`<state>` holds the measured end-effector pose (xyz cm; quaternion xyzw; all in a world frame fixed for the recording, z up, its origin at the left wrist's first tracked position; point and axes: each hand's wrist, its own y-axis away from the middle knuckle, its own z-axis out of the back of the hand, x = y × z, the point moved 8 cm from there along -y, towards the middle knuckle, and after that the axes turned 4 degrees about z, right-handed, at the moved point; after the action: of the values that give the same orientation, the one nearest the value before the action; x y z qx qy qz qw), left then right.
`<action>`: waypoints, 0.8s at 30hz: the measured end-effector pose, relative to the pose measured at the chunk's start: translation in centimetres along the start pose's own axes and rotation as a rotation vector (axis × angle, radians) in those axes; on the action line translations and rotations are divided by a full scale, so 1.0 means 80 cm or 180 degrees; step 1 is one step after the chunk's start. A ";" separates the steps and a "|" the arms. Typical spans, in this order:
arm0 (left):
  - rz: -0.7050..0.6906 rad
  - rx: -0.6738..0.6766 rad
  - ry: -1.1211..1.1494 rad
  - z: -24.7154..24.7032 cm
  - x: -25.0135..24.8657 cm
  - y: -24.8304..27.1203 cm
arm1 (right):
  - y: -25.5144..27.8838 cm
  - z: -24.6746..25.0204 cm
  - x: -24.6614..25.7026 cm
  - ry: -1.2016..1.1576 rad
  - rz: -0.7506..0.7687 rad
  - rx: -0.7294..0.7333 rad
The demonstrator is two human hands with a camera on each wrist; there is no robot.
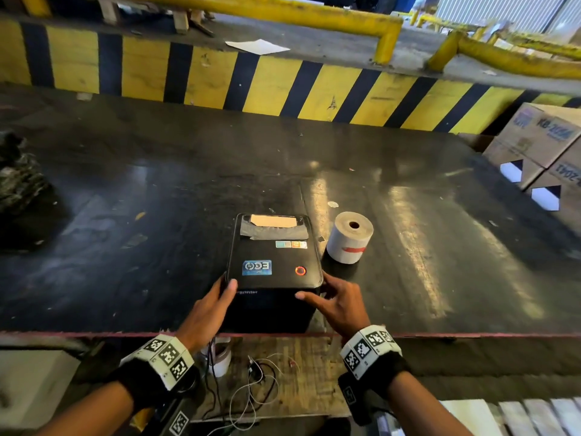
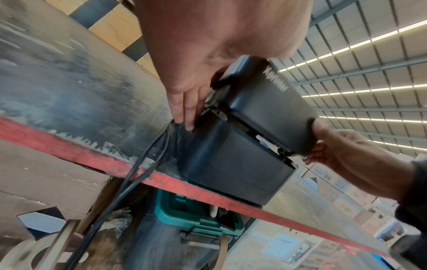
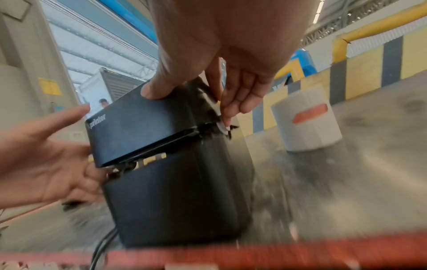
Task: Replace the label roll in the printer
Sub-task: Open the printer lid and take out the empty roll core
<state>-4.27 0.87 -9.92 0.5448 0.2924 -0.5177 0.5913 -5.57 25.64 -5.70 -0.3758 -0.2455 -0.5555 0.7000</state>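
A black label printer (image 1: 273, 265) stands at the near edge of the dark table (image 1: 125, 184), a red light glowing on its lid. In the wrist views the lid (image 3: 143, 127) stands slightly raised, with a gap above the body (image 2: 231, 164). My left hand (image 1: 217, 297) lies against the printer's left side, fingers (image 2: 187, 113) straight and the thumb at the lid's corner. My right hand (image 1: 330, 291) pinches the lid's right corner, thumb on top and fingers (image 3: 233, 102) at the side latch. A white label roll (image 1: 349, 237) with red tape stands upright just right of the printer.
Cardboard boxes (image 1: 540, 146) are stacked at the table's right end and a dark crumpled bag (image 1: 19, 177) lies at the left. A yellow-and-black striped wall (image 1: 220, 80) backs the table. Cables (image 1: 251, 388) hang below the red front edge (image 1: 471, 335), above a green crate (image 2: 198, 213).
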 end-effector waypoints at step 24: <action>-0.0628 -0.0944 -0.2016 0.037 -0.069 -0.099 | -0.188 0.051 0.031 -0.0940 -0.0092 -0.0570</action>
<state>-13.93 0.68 -6.95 0.2349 0.2178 -0.6674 0.6723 -19.06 25.93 2.39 -0.5106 -0.3006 -0.5239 0.6120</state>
